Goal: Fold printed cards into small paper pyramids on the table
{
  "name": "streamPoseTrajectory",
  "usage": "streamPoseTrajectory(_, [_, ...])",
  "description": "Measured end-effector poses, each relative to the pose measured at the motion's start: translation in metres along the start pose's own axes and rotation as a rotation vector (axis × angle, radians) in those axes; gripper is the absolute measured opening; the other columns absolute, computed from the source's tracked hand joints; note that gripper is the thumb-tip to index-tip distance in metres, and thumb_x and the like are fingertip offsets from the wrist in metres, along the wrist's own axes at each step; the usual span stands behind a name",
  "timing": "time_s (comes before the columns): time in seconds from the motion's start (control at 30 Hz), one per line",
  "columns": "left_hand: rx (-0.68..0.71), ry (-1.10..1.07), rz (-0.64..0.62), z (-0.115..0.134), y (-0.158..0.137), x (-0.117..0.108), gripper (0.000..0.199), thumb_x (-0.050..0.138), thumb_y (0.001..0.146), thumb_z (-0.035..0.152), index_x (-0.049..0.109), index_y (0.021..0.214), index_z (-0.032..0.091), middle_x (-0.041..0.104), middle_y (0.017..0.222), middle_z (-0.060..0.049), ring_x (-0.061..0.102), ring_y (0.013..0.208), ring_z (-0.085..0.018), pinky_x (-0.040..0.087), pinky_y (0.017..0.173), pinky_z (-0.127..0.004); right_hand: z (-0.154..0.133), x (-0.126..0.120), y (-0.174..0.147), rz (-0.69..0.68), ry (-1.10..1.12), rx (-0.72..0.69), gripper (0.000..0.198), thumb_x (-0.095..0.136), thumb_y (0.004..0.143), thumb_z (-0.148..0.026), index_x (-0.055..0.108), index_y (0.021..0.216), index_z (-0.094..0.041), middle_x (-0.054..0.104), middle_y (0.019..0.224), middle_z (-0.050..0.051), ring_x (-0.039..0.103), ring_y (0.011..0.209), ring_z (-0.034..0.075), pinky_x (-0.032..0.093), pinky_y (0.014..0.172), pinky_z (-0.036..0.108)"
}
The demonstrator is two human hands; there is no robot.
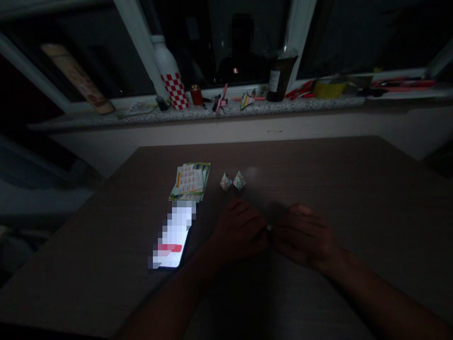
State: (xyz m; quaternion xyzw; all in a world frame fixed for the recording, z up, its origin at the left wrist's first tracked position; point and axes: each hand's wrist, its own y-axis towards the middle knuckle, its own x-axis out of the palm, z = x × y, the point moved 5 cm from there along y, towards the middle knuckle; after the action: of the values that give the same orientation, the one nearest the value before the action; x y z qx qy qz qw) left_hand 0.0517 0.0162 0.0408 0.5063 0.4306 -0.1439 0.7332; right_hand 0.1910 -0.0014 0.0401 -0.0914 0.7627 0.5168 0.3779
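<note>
In the dim middle of the table, my left hand (242, 230) and my right hand (306, 236) almost meet, with the fingers of both curled. A tiny pale bit (269, 227) shows between the fingertips; the rest of what they hold is hidden by fingers and shadow. Just beyond my left hand, two small pointed folded-paper shapes, a left one (225, 181) and a right one (239, 181), stand side by side. To their left lies a stack of printed paper sheets (189, 182). Nearer to me, a phone (172, 238) with a lit screen lies flat beside my left forearm.
The brown table (354, 189) reaches a wall below a stone windowsill (141, 115). Along the sill stand a red-and-white checked bottle (173, 78), a small orange jar (196, 95), a dark pouch (279, 80), a tall tube (79, 80) and several small items.
</note>
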Motion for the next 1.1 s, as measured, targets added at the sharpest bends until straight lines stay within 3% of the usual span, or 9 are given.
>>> streamPoseTrajectory(0.17, [-0.013,0.007,0.022,-0.004,0.0,-0.006,0.009,0.053,0.079,0.018,0.057,0.071,0.017,0.061,0.071,-0.001,0.051,0.066,-0.014,0.039,0.069,-0.032,-0.002,-0.005,-0.001,0.029,0.024,-0.069,0.017,0.07,0.073,-0.011,0.059,0.084,-0.019,0.068,0.07,-0.001,0.061,0.058,0.012,0.048,0.063,0.033])
streamPoseTrajectory(0.53, [-0.114,0.049,0.002,-0.023,-0.004,-0.018,0.005,0.055,0.075,0.015,0.057,0.071,0.017,0.06,0.071,-0.001,0.053,0.072,-0.016,0.04,0.071,-0.032,-0.002,-0.025,0.004,0.076,0.036,-0.016,0.016,0.066,0.073,-0.009,0.061,0.079,-0.022,0.068,0.067,-0.001,0.062,0.054,0.013,0.05,0.062,0.032])
streamPoseTrajectory(0.73, [-0.247,0.057,0.081,-0.037,-0.01,-0.029,0.003,0.057,0.075,0.016,0.055,0.072,0.017,0.059,0.074,-0.003,0.054,0.075,-0.017,0.043,0.073,-0.032,0.003,-0.038,0.007,0.147,0.012,0.068,0.016,0.065,0.072,-0.009,0.061,0.075,-0.025,0.068,0.065,-0.002,0.063,0.054,0.015,0.052,0.066,0.035])
streamPoseTrajectory(0.8, [-0.245,-0.012,0.081,-0.029,-0.008,-0.027,0.003,0.058,0.074,0.015,0.057,0.077,0.016,0.061,0.082,-0.005,0.055,0.081,-0.018,0.045,0.075,-0.033,0.003,-0.032,0.007,0.106,0.041,0.048,0.016,0.065,0.072,-0.009,0.061,0.075,-0.024,0.068,0.066,-0.001,0.063,0.055,0.014,0.052,0.066,0.034])
streamPoseTrajectory(0.9, [-0.18,-0.14,0.037,-0.011,-0.003,-0.018,0.025,0.062,0.076,0.023,0.059,0.099,0.015,0.063,0.099,-0.008,0.056,0.094,-0.02,0.046,0.085,-0.036,0.003,-0.023,0.006,0.078,0.091,0.037,0.019,0.066,0.07,-0.005,0.06,0.078,-0.021,0.068,0.068,0.0,0.063,0.058,0.014,0.051,0.065,0.034])
streamPoseTrajectory(0.97, [-0.136,-0.214,-0.032,-0.004,-0.002,-0.008,0.022,0.058,0.082,0.025,0.059,0.103,0.015,0.065,0.1,-0.007,0.057,0.098,-0.019,0.045,0.088,-0.035,0.004,-0.018,0.004,0.067,0.11,0.041,0.02,0.066,0.07,-0.005,0.06,0.081,-0.02,0.067,0.069,0.001,0.063,0.059,0.014,0.051,0.065,0.034])
streamPoseTrajectory(1.1, [-0.174,-0.274,-0.144,-0.006,-0.007,0.008,0.018,0.048,0.09,0.023,0.063,0.097,0.016,0.07,0.088,-0.004,0.062,0.081,-0.015,0.047,0.075,-0.028,0.008,-0.013,0.002,0.048,0.108,0.095,0.021,0.067,0.073,-0.01,0.061,0.089,-0.021,0.069,0.074,0.002,0.064,0.065,0.016,0.052,0.068,0.035])
